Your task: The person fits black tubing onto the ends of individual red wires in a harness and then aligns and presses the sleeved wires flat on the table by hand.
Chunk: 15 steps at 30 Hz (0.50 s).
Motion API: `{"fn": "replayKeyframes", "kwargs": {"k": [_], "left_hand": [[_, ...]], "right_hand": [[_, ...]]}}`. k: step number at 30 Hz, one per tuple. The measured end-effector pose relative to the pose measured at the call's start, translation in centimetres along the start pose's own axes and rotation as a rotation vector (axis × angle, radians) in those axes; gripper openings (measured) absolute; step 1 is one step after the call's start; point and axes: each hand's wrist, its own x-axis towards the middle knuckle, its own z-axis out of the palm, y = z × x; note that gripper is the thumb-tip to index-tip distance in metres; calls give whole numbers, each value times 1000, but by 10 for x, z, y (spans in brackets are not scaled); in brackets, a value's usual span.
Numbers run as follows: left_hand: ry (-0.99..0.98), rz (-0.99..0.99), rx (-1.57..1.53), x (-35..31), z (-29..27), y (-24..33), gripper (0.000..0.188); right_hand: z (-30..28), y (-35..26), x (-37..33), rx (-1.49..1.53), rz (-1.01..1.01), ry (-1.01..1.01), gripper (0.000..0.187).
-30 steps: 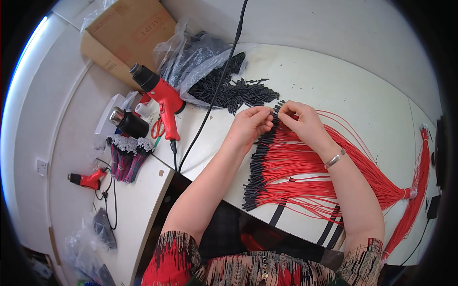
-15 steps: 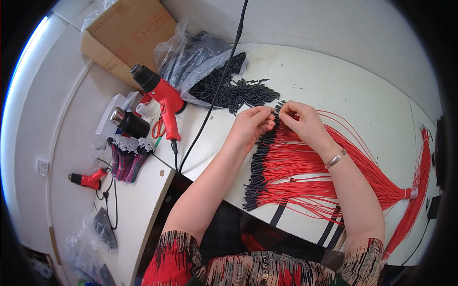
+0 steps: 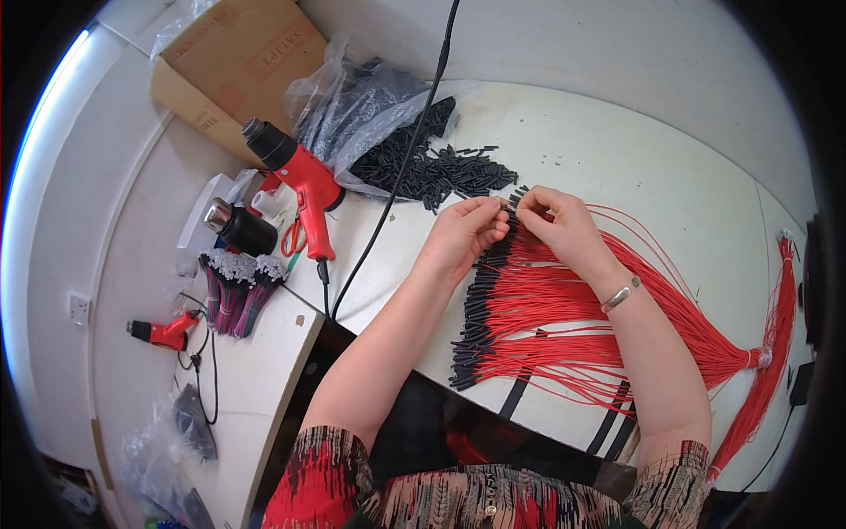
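Many red wires (image 3: 564,295) fan out across the white table, with short black tubes (image 3: 480,304) on their left ends in a slanting row. At the top of that row my two hands meet, fingertips close together. My left hand (image 3: 467,234) is closed in a pinch on a small dark piece, seemingly a black tube, largely hidden by the fingers. My right hand (image 3: 561,231) pinches at the end of a red wire, its fingertips just right of the left ones. Beyond the hands, loose black tubes (image 3: 471,172) spill from a clear plastic bag (image 3: 352,106).
Left of the bag stands a red heat gun (image 3: 308,189), near a black cylinder with a metal tip (image 3: 240,227) and red-handled scissors (image 3: 293,238). A black cable (image 3: 392,189) hangs across the view. Bundled wires (image 3: 233,291), a cardboard box (image 3: 242,66) and another red bundle (image 3: 762,388) lie around.
Hardly anything differs. Both hands keep their pinch in the same place, with only a very slight shift of the fingers.
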Motion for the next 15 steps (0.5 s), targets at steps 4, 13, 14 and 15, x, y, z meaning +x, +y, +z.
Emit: {"fn": "replayKeyframes", "kwargs": {"k": [4, 13, 14, 15], "left_hand": [[23, 10, 29, -2, 4, 1, 18], [76, 94, 567, -8, 20, 9, 20], [78, 95, 566, -8, 20, 7, 20], [112, 73, 474, -8, 20, 6, 21]], "right_hand": [[0, 2, 0, 6, -2, -8, 13], [-8, -6, 2, -265, -17, -182, 13], [-8, -7, 1, -188, 31, -155, 13], [-7, -7, 1, -111, 78, -127, 12]]}}
